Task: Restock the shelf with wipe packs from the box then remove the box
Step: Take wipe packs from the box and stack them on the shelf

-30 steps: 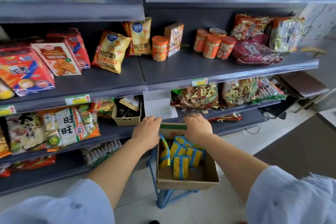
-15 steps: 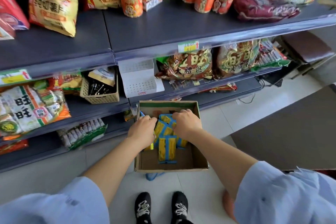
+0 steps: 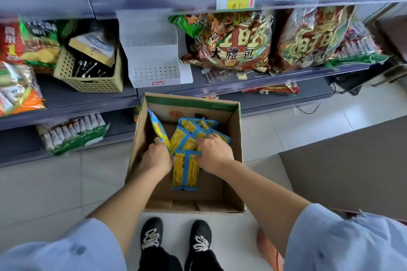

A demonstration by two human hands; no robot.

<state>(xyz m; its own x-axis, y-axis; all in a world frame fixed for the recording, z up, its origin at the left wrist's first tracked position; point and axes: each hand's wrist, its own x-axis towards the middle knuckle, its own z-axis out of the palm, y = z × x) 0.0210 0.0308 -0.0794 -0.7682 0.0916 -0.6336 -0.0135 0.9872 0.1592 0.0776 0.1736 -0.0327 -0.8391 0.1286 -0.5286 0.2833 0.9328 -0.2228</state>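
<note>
Inside the box (image 3: 220, 201): wipe packs (image 3: 186, 169) heaped toward 12 o'clock; nearest pack flat, long axis 12–6.
Left hand (image 3: 156, 158): at heap's 9 o'clock, fingers hidden; grip cannot be told.
Right hand (image 3: 214, 153): at 3 o'clock, fingers spread on packs.
Shelf (image 3: 66, 103): beyond box, 12 o'clock.
Nearer hand: neither, likely a two-handed scoop.

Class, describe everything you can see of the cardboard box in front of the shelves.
The cardboard box is brown card, open-topped, with a green band along its far wall. It stands upright before the shelves, beyond the person's shoes. Blue-and-yellow wipe packs lie inside, one leaning on the left wall. The left hand and right hand reach in, touching packs.
</note>
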